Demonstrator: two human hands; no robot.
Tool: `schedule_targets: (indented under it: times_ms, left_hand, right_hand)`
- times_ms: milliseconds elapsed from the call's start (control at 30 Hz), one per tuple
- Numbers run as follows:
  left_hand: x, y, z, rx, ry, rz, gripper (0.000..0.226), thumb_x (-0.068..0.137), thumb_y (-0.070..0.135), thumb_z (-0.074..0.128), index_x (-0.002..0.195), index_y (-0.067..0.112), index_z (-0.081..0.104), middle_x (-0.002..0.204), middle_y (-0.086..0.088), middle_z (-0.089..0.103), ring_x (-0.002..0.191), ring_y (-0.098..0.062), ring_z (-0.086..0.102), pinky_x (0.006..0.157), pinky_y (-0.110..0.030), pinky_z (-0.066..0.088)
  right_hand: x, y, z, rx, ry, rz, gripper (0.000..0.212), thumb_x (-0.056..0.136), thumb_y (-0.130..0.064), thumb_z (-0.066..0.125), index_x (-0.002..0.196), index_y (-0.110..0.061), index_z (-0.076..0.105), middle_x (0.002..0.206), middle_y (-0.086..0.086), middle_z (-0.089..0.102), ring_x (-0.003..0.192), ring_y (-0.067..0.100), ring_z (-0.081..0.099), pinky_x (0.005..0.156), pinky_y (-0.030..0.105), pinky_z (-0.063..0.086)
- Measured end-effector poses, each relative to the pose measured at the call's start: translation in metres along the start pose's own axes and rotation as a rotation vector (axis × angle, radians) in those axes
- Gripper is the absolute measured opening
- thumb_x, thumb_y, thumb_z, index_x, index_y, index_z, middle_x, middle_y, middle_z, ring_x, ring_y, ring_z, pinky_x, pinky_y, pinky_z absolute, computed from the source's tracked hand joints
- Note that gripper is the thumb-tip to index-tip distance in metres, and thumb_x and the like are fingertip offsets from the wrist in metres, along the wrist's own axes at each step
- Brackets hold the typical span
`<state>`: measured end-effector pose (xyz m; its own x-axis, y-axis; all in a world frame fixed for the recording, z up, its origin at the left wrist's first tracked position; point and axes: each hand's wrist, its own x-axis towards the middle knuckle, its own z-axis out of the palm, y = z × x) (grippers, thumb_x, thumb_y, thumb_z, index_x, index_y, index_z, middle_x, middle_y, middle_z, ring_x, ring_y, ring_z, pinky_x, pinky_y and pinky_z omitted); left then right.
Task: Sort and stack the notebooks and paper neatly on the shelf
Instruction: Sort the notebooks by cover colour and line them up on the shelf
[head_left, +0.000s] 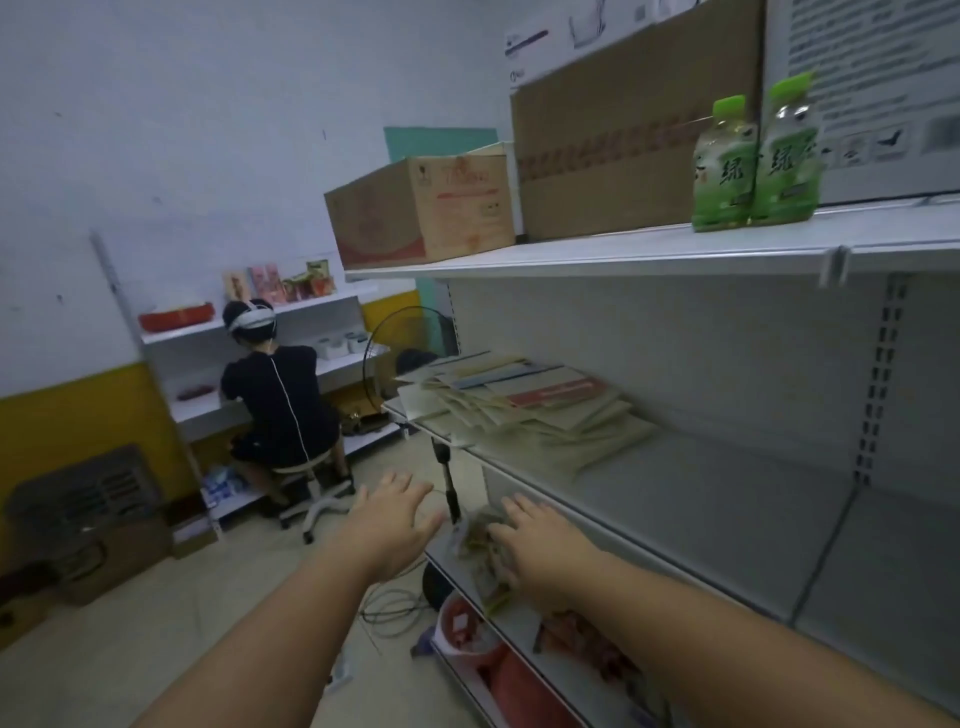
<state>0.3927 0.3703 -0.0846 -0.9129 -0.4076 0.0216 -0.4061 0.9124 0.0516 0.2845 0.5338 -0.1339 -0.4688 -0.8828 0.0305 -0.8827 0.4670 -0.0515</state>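
Observation:
A messy, fanned-out pile of notebooks and paper (524, 410) lies at the left end of the white middle shelf (727, 499), some sheets hanging past its front edge. Most covers are pale, one carries a red band. My left hand (395, 519) reaches forward in the aisle below and left of the pile, fingers spread, holding nothing. My right hand (540, 545) is stretched out just under the shelf's front edge, fingers straight and empty, over packets on the lower shelf. Neither hand touches the pile.
The top shelf (597, 254) holds two cardboard boxes (421, 213) and two green bottles (753, 161). A standing fan (405, 348) is beyond the shelf's end. A person (280, 400) sits on a stool at another shelf unit. Cables lie on the floor.

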Motion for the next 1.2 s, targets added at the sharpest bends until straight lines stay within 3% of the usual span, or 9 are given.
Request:
schedule_targets:
  times_ms: [233, 333, 567, 700, 867, 1033, 1200]
  left_hand:
    - [0.082, -0.008, -0.036, 0.039, 0.058, 0.036, 0.054, 0.098, 0.052, 0.029, 0.146, 0.029, 0.029, 0.16, 0.002, 0.007, 0.148, -0.017, -0.004, 0.119, -0.044, 0.002]
    - [0.103, -0.022, -0.031, 0.07, 0.038, 0.037, 0.055, 0.097, 0.053, 0.027, 0.147, 0.03, 0.027, 0.16, 0.003, 0.004, 0.147, -0.016, -0.007, 0.119, -0.044, 0.0]
    - [0.165, -0.057, -0.023, 0.07, -0.003, 0.048, 0.056, 0.097, 0.053, 0.027, 0.147, 0.029, 0.026, 0.16, 0.001, 0.007, 0.147, -0.018, -0.006, 0.12, -0.044, 0.004]
    - [0.208, -0.074, -0.018, 0.016, 0.005, 0.128, 0.055, 0.098, 0.052, 0.03, 0.147, 0.027, 0.028, 0.159, 0.001, 0.015, 0.147, -0.018, 0.003, 0.119, -0.038, 0.009]
    - [0.259, -0.095, -0.013, -0.176, -0.044, 0.245, 0.052, 0.098, 0.046, 0.038, 0.145, 0.025, 0.034, 0.15, 0.002, 0.034, 0.139, -0.014, 0.026, 0.113, -0.029, 0.022]
    - [0.302, -0.126, -0.005, -0.246, -0.05, 0.377, 0.049, 0.094, 0.044, 0.046, 0.141, 0.03, 0.039, 0.145, 0.006, 0.04, 0.127, -0.011, 0.044, 0.106, -0.029, 0.037]
    - [0.341, -0.16, -0.002, -0.291, -0.049, 0.489, 0.043, 0.094, 0.038, 0.048, 0.137, 0.03, 0.046, 0.143, 0.009, 0.041, 0.131, -0.009, 0.039, 0.108, -0.025, 0.033]
  right_hand:
    - [0.09, 0.036, -0.005, 0.079, -0.003, -0.026, 0.061, 0.094, -0.039, 0.044, 0.146, -0.015, 0.024, 0.158, 0.014, 0.003, 0.146, 0.029, 0.001, 0.118, 0.043, 0.014]
    - [0.111, 0.043, 0.004, 0.081, -0.021, -0.05, 0.064, 0.095, -0.044, 0.04, 0.148, -0.015, 0.02, 0.158, 0.014, 0.002, 0.146, 0.03, -0.002, 0.118, 0.043, 0.006]
    - [0.164, 0.051, -0.001, 0.124, 0.057, -0.075, 0.055, 0.095, -0.028, 0.045, 0.146, -0.015, 0.028, 0.158, 0.009, 0.009, 0.145, 0.025, 0.006, 0.117, 0.036, 0.011]
    - [0.199, 0.057, -0.01, 0.114, 0.125, -0.043, 0.052, 0.096, -0.027, 0.045, 0.144, -0.015, 0.031, 0.157, 0.008, 0.014, 0.145, 0.023, 0.008, 0.116, 0.034, 0.012]
    - [0.251, 0.074, -0.019, 0.042, 0.233, 0.134, 0.043, 0.091, -0.027, 0.046, 0.132, -0.014, 0.046, 0.144, 0.012, 0.036, 0.132, 0.029, 0.033, 0.109, 0.037, 0.032]
    - [0.29, 0.091, -0.033, 0.108, 0.18, 0.43, 0.057, 0.097, -0.038, 0.04, 0.148, -0.018, 0.025, 0.158, 0.004, 0.012, 0.142, 0.025, 0.02, 0.114, 0.036, 0.025]
    - [0.32, 0.092, -0.034, 0.074, 0.164, 0.514, 0.055, 0.096, -0.038, 0.04, 0.147, -0.018, 0.029, 0.158, 0.002, 0.014, 0.142, 0.021, 0.02, 0.114, 0.033, 0.025]
